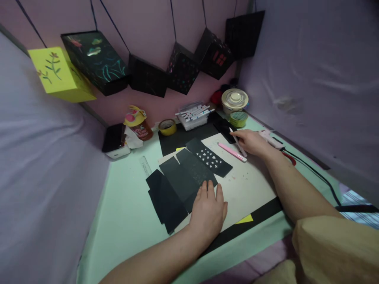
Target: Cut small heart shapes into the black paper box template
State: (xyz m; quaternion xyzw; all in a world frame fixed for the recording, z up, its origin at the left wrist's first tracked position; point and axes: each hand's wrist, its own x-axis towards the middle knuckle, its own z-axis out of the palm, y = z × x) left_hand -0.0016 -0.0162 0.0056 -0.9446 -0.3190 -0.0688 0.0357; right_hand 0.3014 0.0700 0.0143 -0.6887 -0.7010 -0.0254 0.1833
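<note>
1. Head view: the black card sheet (pixel 183 177) lies flat on the pale cutting board (pixel 251 185), in front of me. Its long axis runs from near-left to far-right, and the far end carries small white hearts and stars.
2. My left hand (pixel 207 211) lies flat with the palm down on the near edge of this sheet; it presses and does not clench anything.
3. My right hand (pixel 251 142) is beyond the far end of the sheet, at the right, and its fingers hold a thin white pen (pixel 238 142).
4. A pink pen (pixel 231 152) lies just beside that hand, between it and the sheet.
5. So the left hand is nearer to the sheet.
6. Farther away, a marker tray (pixel 194 116) and tape rolls (pixel 167 127) stand by the wall.
</note>
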